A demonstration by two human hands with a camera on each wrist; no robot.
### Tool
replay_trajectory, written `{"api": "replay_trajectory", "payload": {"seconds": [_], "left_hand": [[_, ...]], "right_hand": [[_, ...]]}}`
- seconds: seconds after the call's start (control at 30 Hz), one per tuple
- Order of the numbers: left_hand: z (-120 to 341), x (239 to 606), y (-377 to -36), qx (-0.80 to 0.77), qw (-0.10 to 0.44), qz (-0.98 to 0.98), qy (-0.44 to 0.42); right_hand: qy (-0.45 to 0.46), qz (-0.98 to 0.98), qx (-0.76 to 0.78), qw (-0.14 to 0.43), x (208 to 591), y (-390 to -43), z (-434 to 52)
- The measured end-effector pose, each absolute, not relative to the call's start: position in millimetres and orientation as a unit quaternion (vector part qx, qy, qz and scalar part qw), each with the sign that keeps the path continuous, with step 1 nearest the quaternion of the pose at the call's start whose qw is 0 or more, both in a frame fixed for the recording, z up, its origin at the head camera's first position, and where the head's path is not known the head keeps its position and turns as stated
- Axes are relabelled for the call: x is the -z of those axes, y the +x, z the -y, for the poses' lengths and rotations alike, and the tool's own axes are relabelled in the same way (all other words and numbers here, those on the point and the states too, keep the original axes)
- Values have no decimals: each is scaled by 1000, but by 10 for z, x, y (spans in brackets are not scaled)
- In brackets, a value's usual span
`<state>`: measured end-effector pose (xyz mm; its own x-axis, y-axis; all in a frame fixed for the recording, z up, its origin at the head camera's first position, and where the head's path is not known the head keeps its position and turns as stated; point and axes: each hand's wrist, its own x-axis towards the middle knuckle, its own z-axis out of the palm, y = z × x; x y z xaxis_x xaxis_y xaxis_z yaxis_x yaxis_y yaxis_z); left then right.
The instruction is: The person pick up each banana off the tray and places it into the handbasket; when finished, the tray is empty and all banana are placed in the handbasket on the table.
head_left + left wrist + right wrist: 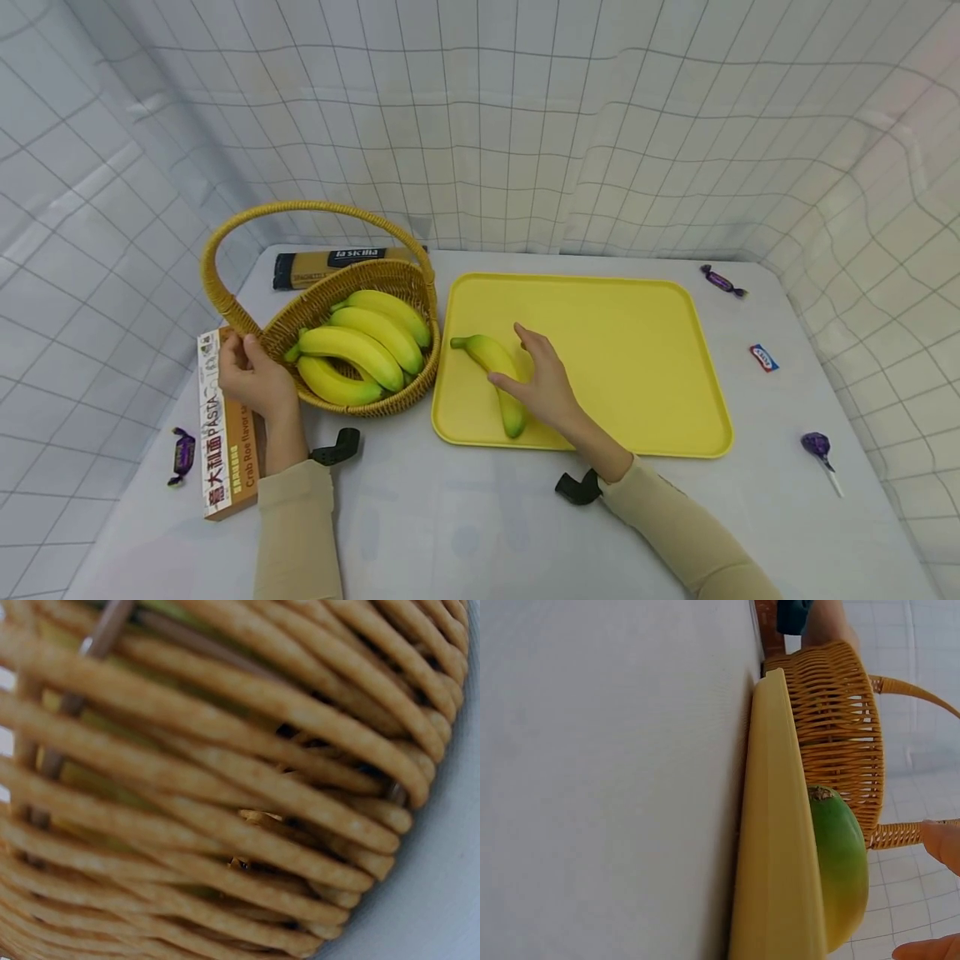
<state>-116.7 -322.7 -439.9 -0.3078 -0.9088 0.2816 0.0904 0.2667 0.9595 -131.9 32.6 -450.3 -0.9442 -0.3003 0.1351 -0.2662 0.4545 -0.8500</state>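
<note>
My left hand (pixel 258 379) pinches the base of the handle of a wicker basket (pixel 386 273), at its left side. Several yellow bananas (pixel 378 332) lie inside it. In the left wrist view the woven wall (pixel 187 757) fills most of the picture. A single banana (pixel 489 354) rests on the left part of a yellow tray (pixel 622 358). My right hand (pixel 543 385) is over the tray beside that banana, thumb and fingers spread apart, holding nothing. From the right wrist, the banana's green tip (pixel 832 817) shows behind the tray's rim (pixel 776 825).
Left of the basket lies a pasta box (pixel 228 433), with a wrapped candy (pixel 182 457) beside it. A spaghetti pack (pixel 307 268) sits behind the basket. Right of the tray are a purple candy (pixel 723 280), a small wrapped sweet (pixel 763 358) and a lollipop (pixel 817 446).
</note>
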Motion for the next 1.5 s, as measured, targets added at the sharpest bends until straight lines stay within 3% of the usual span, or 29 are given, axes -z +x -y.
{"api": "replay_trajectory", "payload": {"seconds": [0.4,1.5], "left_hand": [[3251,4421,-1170,512,492,623,330],[3230,4404,-1197,501,492,628,335]], "right_hand": [[-132,-859,489,76,4680,-1369,-325],[-165,-876,452,42,4848,-1349,-277]]}}
